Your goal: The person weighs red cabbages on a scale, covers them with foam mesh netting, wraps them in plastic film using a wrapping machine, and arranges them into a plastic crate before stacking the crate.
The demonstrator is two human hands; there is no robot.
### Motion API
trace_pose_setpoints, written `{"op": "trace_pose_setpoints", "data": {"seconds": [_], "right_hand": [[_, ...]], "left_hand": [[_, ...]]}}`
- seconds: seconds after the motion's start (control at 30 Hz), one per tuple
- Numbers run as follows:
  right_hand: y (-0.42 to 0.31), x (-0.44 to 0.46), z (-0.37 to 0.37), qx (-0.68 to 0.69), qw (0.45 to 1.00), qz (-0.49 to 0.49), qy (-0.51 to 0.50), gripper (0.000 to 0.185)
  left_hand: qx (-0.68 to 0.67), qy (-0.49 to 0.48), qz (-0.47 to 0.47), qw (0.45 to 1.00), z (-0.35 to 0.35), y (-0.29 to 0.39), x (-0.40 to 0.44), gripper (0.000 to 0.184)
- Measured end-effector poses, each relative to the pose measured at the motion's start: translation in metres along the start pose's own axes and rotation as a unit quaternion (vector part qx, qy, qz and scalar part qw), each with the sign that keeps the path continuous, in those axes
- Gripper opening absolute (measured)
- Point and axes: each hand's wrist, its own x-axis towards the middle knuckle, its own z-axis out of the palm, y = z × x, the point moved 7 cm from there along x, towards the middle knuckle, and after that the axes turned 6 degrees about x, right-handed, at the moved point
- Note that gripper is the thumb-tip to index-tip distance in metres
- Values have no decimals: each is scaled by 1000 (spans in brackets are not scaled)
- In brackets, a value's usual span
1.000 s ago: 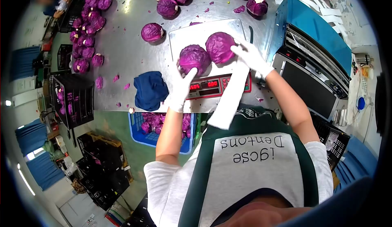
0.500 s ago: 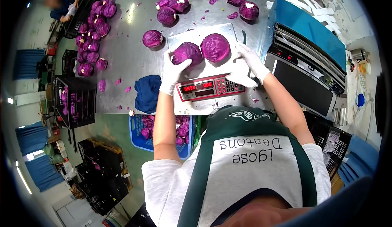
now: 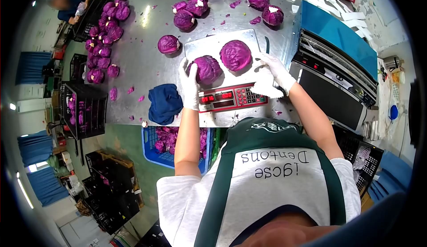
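Two red cabbages sit side by side on the metal pan of a digital scale (image 3: 243, 36), whose red display is lit. My left hand (image 3: 189, 82), in a white glove, is at the near left side of the left cabbage (image 3: 207, 70), thumb and fingers apart at its edge. Close beside the right cabbage (image 3: 235, 55) is my gloved right hand (image 3: 276, 71). From its closed fingers hangs a crumpled white net sleeve (image 3: 266, 83) with a bumpy texture, partly covering the scale's keypad side.
A blue cloth (image 3: 164, 104) lies left of the scale, above a blue basket (image 3: 153, 157) of cabbage pieces. More cabbages (image 3: 184, 20) are spread farther back. A wrapping machine (image 3: 331, 96) stands right. A person (image 3: 73, 4) works at far left.
My left hand has drawn back from over the left cabbage to its edge. The scale's reading has changed. My right hand still holds the white net sleeve, which hangs slightly differently.
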Motion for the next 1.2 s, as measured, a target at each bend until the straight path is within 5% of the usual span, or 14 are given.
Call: {"op": "trace_pose_setpoints", "data": {"seconds": [0.07,0.17,0.27,0.47,0.6,0.7,0.87,0.97,1.0,1.1,1.17,1.2], "right_hand": [[4,-3,-2,37,999,18,-2,33],[9,-13,1,144,984,72,-70,38],[-27,-50,21,-235,941,-190,-150,50],[-22,-61,23,-180,948,-213,-155,43],[-21,-74,26,-135,966,-166,-147,34],[14,-66,10,213,972,73,-67,32],[-2,-79,20,5,984,-64,-166,50],[-21,-88,28,-153,966,-155,-140,43],[-29,-90,31,-198,951,-195,-136,36],[-42,-96,37,-150,966,-178,-110,32],[-53,-104,47,-121,973,-183,-75,37],[-64,-110,55,-140,964,-220,-48,41]], "left_hand": [[20,12,2,1000,-3,13,-8,68],[221,-27,5,975,-1,21,-14,86],[172,-40,-43,983,-1,28,-13,81],[155,87,90,980,20,39,-23,98],[194,45,147,969,38,30,-38,91],[175,38,141,974,33,32,-44,87],[111,-13,88,990,24,12,-33,75],[66,16,134,989,24,38,-38,72],[195,63,135,969,21,57,-50,68],[77,-10,140,987,45,99,-79,67],[117,-146,180,966,85,116,-104,66],[3,-227,87,970,103,113,-118,64]]}}
